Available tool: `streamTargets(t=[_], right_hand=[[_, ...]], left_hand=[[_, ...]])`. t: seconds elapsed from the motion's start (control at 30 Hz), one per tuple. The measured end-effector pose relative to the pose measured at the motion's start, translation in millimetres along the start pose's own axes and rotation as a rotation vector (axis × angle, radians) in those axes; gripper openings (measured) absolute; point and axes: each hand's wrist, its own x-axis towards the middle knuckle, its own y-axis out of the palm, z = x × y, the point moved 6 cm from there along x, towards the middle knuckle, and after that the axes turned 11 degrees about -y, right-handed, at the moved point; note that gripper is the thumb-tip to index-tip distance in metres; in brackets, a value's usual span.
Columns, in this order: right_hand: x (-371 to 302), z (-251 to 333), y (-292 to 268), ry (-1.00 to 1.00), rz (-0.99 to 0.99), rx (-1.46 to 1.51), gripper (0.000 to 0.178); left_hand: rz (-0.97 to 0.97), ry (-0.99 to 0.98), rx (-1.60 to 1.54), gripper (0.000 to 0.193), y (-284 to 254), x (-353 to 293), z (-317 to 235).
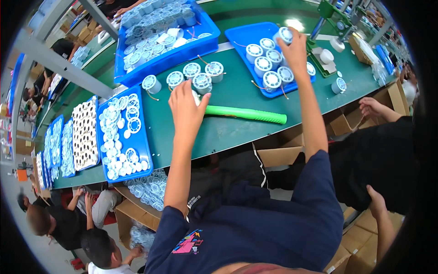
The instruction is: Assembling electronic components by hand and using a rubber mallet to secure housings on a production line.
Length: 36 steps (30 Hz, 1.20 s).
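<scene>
My right hand (294, 48) grips a white cylindrical unit (285, 34) with a slotted round lid, above a blue tray (237, 39) at the far right. Similar units (263, 64) stand upright in that tray, some with thin wires trailing out. My left hand (185, 102) is at the middle of the bench, its thumb and fingers bent around something white, mostly hidden. Just beyond its fingertips stands another white unit (202, 83) in a small group. A hammer with a bright green handle (246, 114) lies on the bench, its head end beside my left hand.
A deep blue bin (166, 59) piled with units stands far left. A shallow blue tray (147, 157) holds white rings and caps. A green press (325, 64) stands right of the tray. One unit (338, 85) sits near a co-worker's hand (372, 107). Cardboard boxes (280, 155) lie below the bench.
</scene>
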Motion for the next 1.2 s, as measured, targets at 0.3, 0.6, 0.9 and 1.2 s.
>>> streamTargets(t=[0.3,0.6,0.9,1.2], right_hand=[[0.5,-125.0,61.3,0.091,0.387,-0.205,0.076],[-68.6,141.9,-1.6,-0.481,0.204,0.295,0.029],[-118.5,224.7,7.6,-0.483,0.351,0.436,0.015],[-148.8,265.0,12.8,-0.330,0.462,0.732,0.011]], left_hand=[[0.064,0.027,0.190,0.081,30.7,31.8,-4.8],[-0.062,0.078,-0.009,0.082,24.6,20.9,-16.6],[0.037,0.036,-0.340,0.073,-32.9,-22.2,-25.4],[0.000,-0.161,-0.462,0.063,-60.2,-69.8,20.9]])
